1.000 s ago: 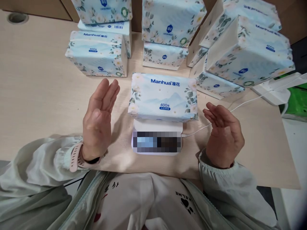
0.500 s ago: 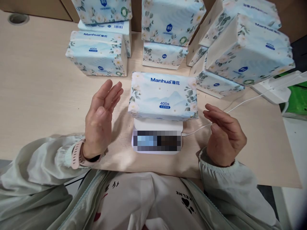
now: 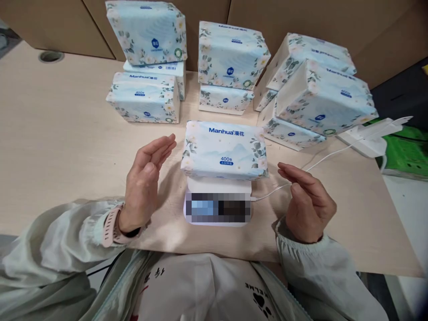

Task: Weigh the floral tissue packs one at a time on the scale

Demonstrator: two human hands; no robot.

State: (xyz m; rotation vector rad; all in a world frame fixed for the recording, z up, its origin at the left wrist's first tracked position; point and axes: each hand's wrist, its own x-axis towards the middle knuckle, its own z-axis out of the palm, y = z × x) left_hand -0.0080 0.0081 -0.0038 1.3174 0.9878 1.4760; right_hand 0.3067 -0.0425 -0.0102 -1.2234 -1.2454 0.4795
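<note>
A pack of tissues (image 3: 224,151), pale blue and white with printed flowers, lies on a white scale (image 3: 219,185) in front of me. The scale's display is blurred out by blocks of pixels. To the left of the pack, my left hand (image 3: 142,187) is held up with its fingers stretched, apart from the pack. My right hand (image 3: 309,200) hovers on the other side, fingers straight and palm turned inward. It touches neither the pack nor the scale. Both hands hold nothing.
Several more tissue packs stand stacked behind, at the left (image 3: 143,98), middle (image 3: 230,58) and right (image 3: 326,98). A white cable (image 3: 329,154) runs from the scale toward a white power strip (image 3: 364,138). Cardboard boxes (image 3: 294,26) line the table's back. A green package (image 3: 406,147) sits at right.
My view has tilted up, so the packs and scale appear lower and more of the boxes shows. Both hands stay open beside the pack, with little movement of their own.
</note>
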